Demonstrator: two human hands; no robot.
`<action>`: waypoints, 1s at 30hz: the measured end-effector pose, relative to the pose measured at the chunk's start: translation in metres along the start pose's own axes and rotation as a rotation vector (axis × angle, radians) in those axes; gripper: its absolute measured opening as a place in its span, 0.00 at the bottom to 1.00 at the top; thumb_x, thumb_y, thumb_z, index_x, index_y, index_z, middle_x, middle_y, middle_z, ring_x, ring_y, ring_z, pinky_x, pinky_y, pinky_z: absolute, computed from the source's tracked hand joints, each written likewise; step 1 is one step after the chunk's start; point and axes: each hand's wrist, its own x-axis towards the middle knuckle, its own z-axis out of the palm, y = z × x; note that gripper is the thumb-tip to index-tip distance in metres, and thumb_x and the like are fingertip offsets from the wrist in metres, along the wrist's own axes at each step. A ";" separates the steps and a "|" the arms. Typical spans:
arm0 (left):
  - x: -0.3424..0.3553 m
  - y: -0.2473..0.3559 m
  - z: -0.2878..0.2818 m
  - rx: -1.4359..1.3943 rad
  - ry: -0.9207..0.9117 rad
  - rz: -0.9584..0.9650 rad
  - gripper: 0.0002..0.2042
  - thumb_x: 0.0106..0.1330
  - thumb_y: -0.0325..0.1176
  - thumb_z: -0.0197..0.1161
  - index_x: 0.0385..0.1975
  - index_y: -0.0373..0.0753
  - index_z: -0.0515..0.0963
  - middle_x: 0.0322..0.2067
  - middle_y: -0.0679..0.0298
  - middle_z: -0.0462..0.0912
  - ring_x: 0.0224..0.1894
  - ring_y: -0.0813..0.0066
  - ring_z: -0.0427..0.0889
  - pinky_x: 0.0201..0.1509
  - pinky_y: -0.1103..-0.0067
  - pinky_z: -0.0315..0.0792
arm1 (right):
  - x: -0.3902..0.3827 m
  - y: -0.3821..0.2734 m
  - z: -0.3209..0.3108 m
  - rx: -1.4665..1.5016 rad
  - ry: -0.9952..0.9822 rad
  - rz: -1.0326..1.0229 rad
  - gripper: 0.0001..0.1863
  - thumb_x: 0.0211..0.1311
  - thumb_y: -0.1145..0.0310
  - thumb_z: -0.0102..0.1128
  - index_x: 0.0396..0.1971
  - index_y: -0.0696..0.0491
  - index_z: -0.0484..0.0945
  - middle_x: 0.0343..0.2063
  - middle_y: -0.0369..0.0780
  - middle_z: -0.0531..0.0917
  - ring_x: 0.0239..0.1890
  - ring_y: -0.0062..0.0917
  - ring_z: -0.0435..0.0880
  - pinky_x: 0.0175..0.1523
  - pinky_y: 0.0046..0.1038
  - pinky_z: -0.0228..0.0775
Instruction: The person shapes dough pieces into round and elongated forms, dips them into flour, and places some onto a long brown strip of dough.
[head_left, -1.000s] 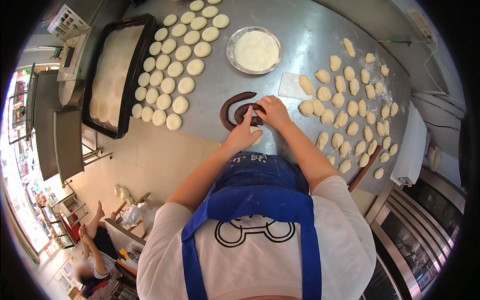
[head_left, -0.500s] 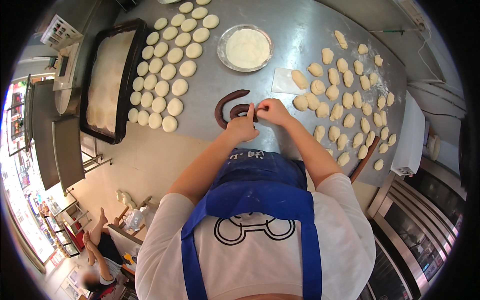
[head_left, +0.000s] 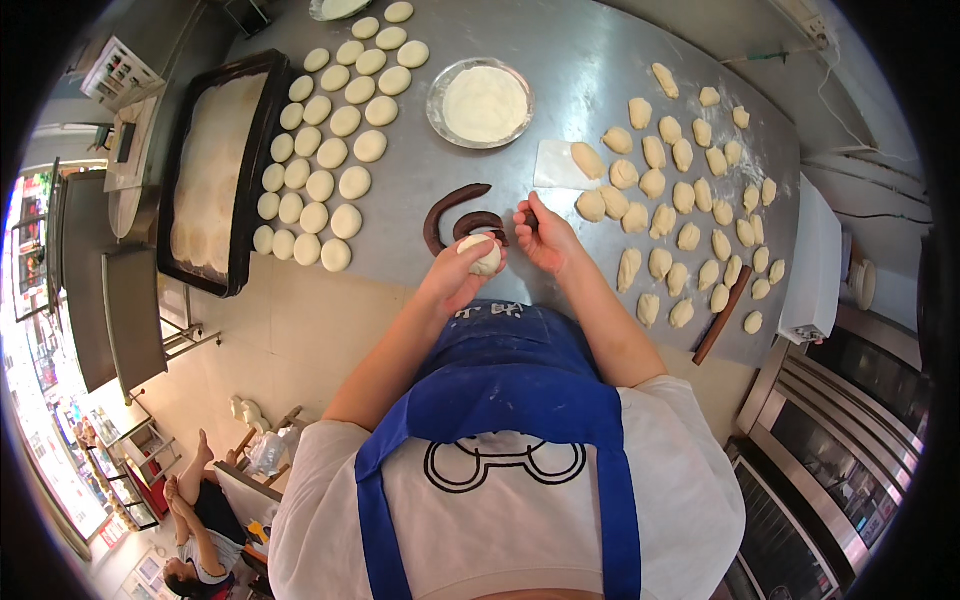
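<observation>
A round piece of white dough (head_left: 482,257) rests in my left hand (head_left: 456,276), its fingers curled round it and palm turned upward. My right hand (head_left: 550,236) is closed, a small dark brown lump (head_left: 529,217) showing between thumb and fingers. Just beyond my hands, a dark brown rope of paste-like filling (head_left: 436,216) lies curled on the metal table; my left fingers partly cover its inner end. Beside my right hand is a pale flat scraper (head_left: 556,166), with one dough lump on its edge.
Rows of smooth dough rounds (head_left: 345,121) lie at left beside a dark-rimmed baking tray (head_left: 268,130). A metal bowl of flour (head_left: 485,103) stands at the back. Several rough dough lumps (head_left: 663,221) and a brown rolling pin (head_left: 722,315) are at right. Someone sits at lower left (head_left: 205,535).
My left hand has turned palm up, bringing the white dough into sight. The right hand has come away from the filling rope, slightly rightward, with a dark lump in its fingers.
</observation>
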 end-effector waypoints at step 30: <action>-0.020 0.013 0.015 -0.118 -0.336 0.127 0.17 0.77 0.39 0.48 0.60 0.40 0.68 0.55 0.65 0.74 0.59 0.71 0.72 0.65 0.69 0.67 | -0.070 0.031 0.031 -1.379 -0.256 -1.360 0.23 0.58 0.71 0.63 0.55 0.54 0.77 0.53 0.46 0.79 0.56 0.42 0.76 0.59 0.38 0.69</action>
